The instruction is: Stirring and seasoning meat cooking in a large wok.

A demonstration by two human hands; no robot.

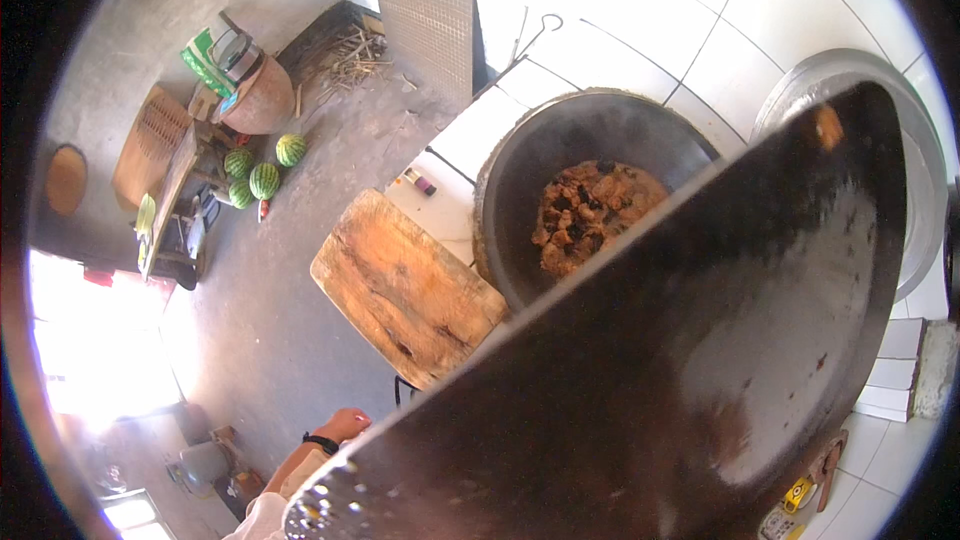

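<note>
A large dark metal lid or pan [637, 360], wet and streaked with beads of water at its lower left, is tilted close before the camera and covers much of the lower right. Beyond its rim, brown chunks of food in sauce [592, 214] lie in a big round wok [517, 157] set into a white-tiled stove. My left hand [346, 425], with a black band at the wrist, shows beside the rim at the lower left; its fingers are partly hidden, and whether it touches the rim is unclear. My right hand is out of view. Nearby lies a worn wooden cutting board [405, 277].
A small bottle or jar [419, 181] lies on the tiles between board and wok. A large metal basin [926, 187] stands behind the lid at right. Several watermelons [264, 181] lie on the floor by a wooden bench [171, 195]. A patterned panel [427, 22] leans at the wall.
</note>
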